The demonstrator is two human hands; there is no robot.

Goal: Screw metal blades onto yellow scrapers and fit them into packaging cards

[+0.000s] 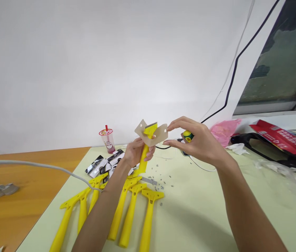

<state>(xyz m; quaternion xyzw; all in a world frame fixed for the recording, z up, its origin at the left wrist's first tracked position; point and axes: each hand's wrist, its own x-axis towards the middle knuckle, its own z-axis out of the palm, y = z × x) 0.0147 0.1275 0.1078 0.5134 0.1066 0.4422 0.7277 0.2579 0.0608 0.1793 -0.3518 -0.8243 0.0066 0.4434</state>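
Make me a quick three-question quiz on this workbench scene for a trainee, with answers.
1. Which hand grips the raised yellow scraper?

2. True or false: the plastic cup lies on its side.

3. What sits within the right hand?
a) the pink plastic bag
b) a green-and-yellow tool handle
c) a loose screw

Key:
1. The left hand.
2. False; the plastic cup stands upright.
3. b
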